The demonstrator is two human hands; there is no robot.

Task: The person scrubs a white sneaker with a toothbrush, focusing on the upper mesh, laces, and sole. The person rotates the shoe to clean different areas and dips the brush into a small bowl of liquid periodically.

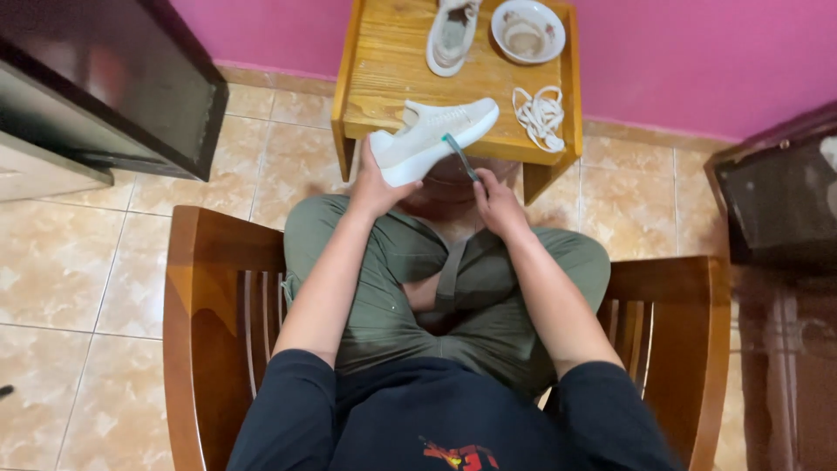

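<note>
Pink walls and tan floor tiles frame a person seated on a wooden chair (205, 296), legs crossed in green trousers, facing a small wooden bench (375, 78). From the hands outward: the left hand (377, 185) is closed around the heel of a cream sneaker (436, 135), holding it sole-side toward the lap with the toe resting against the bench's front edge. The right hand (495, 199) is clasped on the handle of a small brush (460, 155) with a green head, whose bristle end touches the sneaker's side near the sole.

To scrub well here, I would judge the shoe needs a firmer brace: the heel grip alone lets the toe slide along the bench edge, so pressing it down against the wood and working in short strokes along the sole's rim seems wise.

Further out, the second sneaker (452, 35) lies at the back of the bench, beside a white bowl (527, 30) holding something murky. A heap of pale laces (540, 116) sits near the right edge, close to the brushing arm, and a wide stroke could sweep them off. Dark cabinets stand at both sides, well apart.
</note>
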